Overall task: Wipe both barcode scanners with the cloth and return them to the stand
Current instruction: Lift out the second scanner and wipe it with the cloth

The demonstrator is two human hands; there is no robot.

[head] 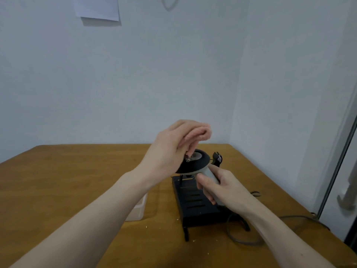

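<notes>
My right hand [222, 187] grips the grey handle of a barcode scanner [195, 163], whose black head is lifted above the black stand [195, 206]. A pink cloth [197, 133] is bunched in my left hand [172, 151], which presses it onto the top of the scanner's head. Behind the held scanner, the black top of a second scanner [218, 157] peeks out at the far end of the stand. Most of that second scanner is hidden by my hands.
The stand sits on a wooden table [77, 171] near its right side. A translucent plastic box [138, 208] lies partly under my left forearm. Dark cables [243, 239] loop on the table right of the stand. Walls close in behind and at right.
</notes>
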